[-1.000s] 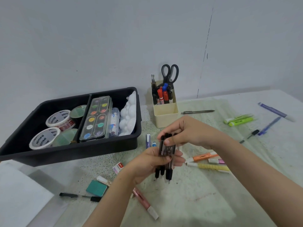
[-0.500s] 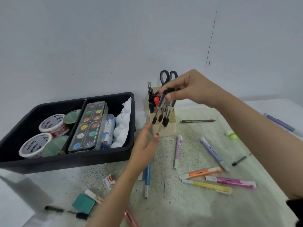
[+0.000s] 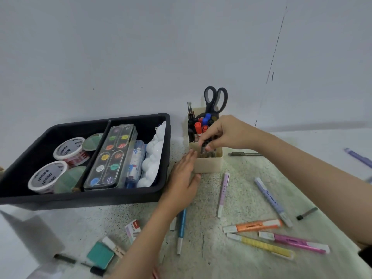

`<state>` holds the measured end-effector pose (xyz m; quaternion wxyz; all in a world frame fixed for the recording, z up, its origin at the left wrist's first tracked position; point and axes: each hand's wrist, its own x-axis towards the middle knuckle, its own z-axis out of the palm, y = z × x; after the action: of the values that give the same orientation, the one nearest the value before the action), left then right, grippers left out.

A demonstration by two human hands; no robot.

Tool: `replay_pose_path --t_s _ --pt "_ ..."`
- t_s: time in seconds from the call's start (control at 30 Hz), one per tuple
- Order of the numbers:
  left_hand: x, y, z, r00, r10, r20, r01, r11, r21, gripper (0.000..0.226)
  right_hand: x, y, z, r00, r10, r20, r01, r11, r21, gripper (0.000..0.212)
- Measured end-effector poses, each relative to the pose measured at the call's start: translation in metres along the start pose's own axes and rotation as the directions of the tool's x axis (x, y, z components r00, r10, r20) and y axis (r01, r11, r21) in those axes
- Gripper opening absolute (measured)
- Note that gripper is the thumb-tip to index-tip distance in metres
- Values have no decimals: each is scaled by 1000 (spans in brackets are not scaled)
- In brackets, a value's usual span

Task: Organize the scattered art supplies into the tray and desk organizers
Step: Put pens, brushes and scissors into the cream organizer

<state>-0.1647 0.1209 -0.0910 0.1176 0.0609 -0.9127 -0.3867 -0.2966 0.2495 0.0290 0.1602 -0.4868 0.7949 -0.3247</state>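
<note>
far left on my feed: black tray (image 3: 60, 200) on the table (image 3: 231, 262), close to the wall. its left section holds two tape rolls (image 3: 71, 151) and some greenish discs. right of the divider lie a watercolour set (image 3: 111, 156), a printed tube i can't read, and a white bumpy palette (image 3: 153, 158) leaning on the right wall.

in front of the tray, low in view: a black pen (image 3: 64, 258), a teal block (image 3: 100, 254), a small white-and-pink packet (image 3: 132, 228).

left hand (image 3: 184, 178): released, fingers straight and flat against the left wall of the cream organizer (image 3: 208, 166), thumb at its front lower corner. a blue pen (image 3: 182, 224) lies partly under the forearm.

organizer stands upright just right of the tray. rear section holds scissors (image 3: 215, 98) handles up, thin brushes, and red, blue and black markers.

right hand (image 3: 227, 133): grasping a bundle of black pens (image 3: 204, 148) by the tops, thumb and fingers pinched round them. their lower ends are down inside the organizer's front section. i can't tell the pen count.

loose on the table further right: lilac pen (image 3: 223, 194), dark pen (image 3: 244, 154) beside the organizer, lavender marker (image 3: 271, 200), then orange highlighter (image 3: 253, 226), yellow highlighter (image 3: 261, 245) and pink highlighter (image 3: 293, 242) near one another. far right edge: a purple pen (image 3: 358, 158), blurred.
</note>
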Motion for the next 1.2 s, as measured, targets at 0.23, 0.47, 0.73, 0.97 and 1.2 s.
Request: replay_pose_path --t_s 0.23,0.47,0.73,0.97,1.2 --pt "5 8 -2 998 7 -68 -6 1000 20 60 -13 16 0 999 16 33 -19 993 119 30" --pt "11 16 -2 991 121 -49 -111 980 164 50 -35 29 6 996 81 -30 -67 947 313 32" --pt "18 27 -2 958 219 -186 -134 912 387 41 -57 46 12 941 207 -268 -132 953 272 44" --pt "36 43 1 945 222 -239 -112 909 402 22 -57 48 27 926 217 -308 -143 959 246 30" --pt "35 45 0 951 180 -250 -138 975 175 23 -54 41 26 919 136 -371 -15 950 311 22"
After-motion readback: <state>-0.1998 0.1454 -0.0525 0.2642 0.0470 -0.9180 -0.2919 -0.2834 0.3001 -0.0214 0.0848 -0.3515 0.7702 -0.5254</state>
